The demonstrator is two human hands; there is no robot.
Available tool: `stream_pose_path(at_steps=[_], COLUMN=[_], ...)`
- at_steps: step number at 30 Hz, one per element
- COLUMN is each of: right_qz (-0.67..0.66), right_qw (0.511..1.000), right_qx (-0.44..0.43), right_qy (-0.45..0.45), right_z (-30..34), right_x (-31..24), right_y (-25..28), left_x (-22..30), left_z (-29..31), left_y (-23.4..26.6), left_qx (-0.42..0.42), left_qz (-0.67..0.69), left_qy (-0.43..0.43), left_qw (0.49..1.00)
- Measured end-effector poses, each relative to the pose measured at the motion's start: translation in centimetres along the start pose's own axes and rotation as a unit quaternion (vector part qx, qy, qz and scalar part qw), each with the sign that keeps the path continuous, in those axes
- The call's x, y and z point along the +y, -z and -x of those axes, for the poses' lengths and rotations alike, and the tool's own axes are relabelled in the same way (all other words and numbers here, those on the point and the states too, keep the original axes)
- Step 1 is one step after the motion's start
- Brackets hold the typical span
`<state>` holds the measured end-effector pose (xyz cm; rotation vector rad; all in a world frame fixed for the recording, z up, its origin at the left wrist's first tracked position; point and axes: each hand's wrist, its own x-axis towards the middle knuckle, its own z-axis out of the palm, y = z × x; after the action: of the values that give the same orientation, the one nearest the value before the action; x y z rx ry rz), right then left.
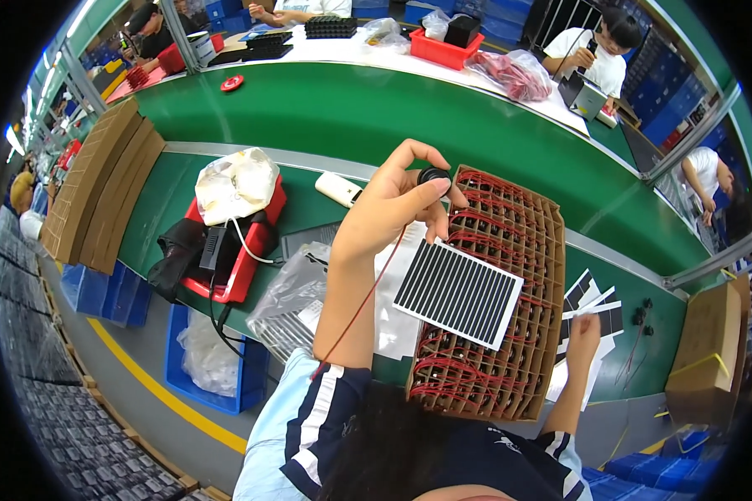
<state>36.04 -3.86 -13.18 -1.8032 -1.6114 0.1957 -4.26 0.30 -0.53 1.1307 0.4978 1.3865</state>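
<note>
Raised over the bench, my left hand [384, 204] pinches a small black round part [433, 175] between thumb and fingers. A thin red wire [366, 302] hangs from the hand down along my forearm. Below it, a white sheet with rows of black strips [459, 294] lies on a cardboard tray with dividers [553, 230]. Black parts with red wires fill the tray's cells. To the right, my right hand [585, 331] is closed over white sheets with black patches [607, 321]; whatever its fingers hold is hidden.
A red bin [244, 280] with a white bag stands at left, near a white handheld device [337, 189] and clear plastic bags [297, 288]. Loose black parts [642, 313] lie at right. Cardboard cartons [702, 351] flank the bench. People work across the green divider [309, 104].
</note>
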Motion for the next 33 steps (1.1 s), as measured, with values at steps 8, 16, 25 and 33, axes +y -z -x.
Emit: stream_pose_path(at_steps=[8,16,25,33], right_qz=[-0.32,-0.465,-0.486,-0.418], right_qw=[0.93,0.797,0.779,0.804], right_qx=[-0.131,-0.31,-0.347,-0.363], right_qy=[0.126,0.229,0.192,0.217], right_z=[-5.9,-6.7,-6.6,-7.5], right_x=[-13.8,-26.0,-27.5,-27.8], right_y=[1.9,0.1,-1.1,-0.7], left_x=[-1.1,-0.4,0.3,0.1], left_z=[-1.0,-0.3,0.6,0.3], left_y=[-1.1,-2.2,-2.7,-2.6], left_qx=[-0.068,-0.076,-0.071,-0.078], left_qz=[-0.012,-0.036,-0.046,-0.041], left_qy=[-0.001,-0.024,0.003,0.012], left_qw=[0.998,0.996,0.996,0.996])
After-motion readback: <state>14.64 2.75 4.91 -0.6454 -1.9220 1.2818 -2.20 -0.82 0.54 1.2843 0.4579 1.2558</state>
